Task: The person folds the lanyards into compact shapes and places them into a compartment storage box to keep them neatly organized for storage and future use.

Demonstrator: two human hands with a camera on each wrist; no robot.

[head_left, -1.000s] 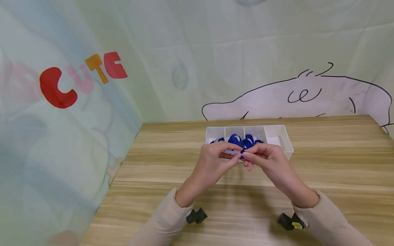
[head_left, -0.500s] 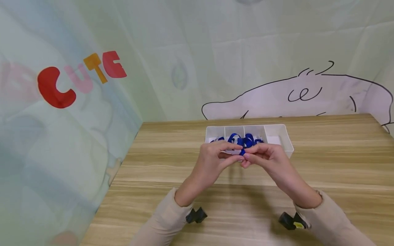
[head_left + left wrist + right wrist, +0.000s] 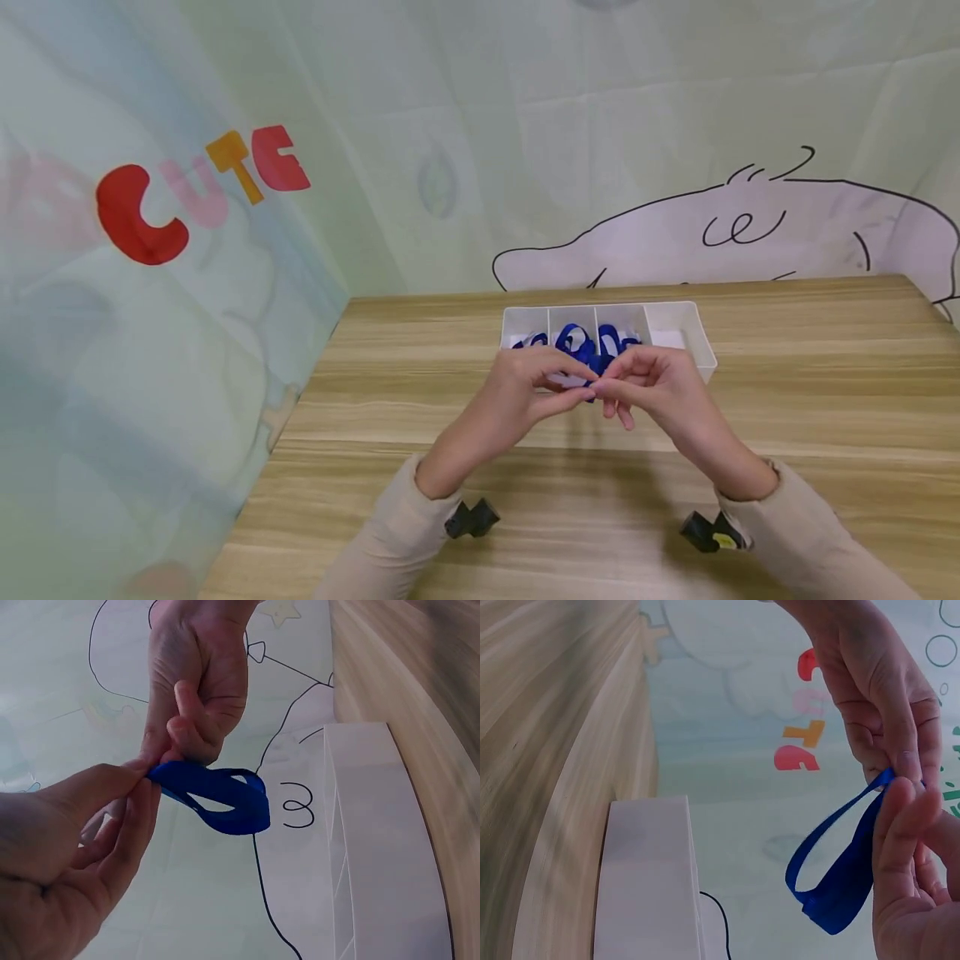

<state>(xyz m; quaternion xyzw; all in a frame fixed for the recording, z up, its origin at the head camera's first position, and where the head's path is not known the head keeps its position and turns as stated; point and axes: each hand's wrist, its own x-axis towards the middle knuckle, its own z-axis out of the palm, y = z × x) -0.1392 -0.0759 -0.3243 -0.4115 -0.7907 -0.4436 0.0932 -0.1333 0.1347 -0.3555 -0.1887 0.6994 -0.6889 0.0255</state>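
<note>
A loop of blue ribbon (image 3: 844, 889) hangs from the fingertips of both hands, which meet at one end of it. My left hand (image 3: 525, 387) pinches that end between thumb and fingers. Thumb and forefinger of my right hand (image 3: 660, 387) pinch it at the same spot, with the other fingers loosely bent below. In the left wrist view the ribbon (image 3: 191, 780) forms a wide band with a gap through it. The fingertips cover its pinched end. Both hands are raised in front of the white divided tray (image 3: 678, 342), apart from it.
Several blue ribbon loops (image 3: 573, 335) lie in the tray's left and middle compartments, partly behind the hands. The tray stands on a wood-grain table (image 3: 420, 367) near its back edge. A printed cloth backdrop (image 3: 450, 125) hangs behind and to the left.
The joined fingertips have dropped slightly, and the held ribbon has shifted with them. My right hand's lower fingers now hang further down. The left wrist has moved a little left. The tray has stayed put.
</note>
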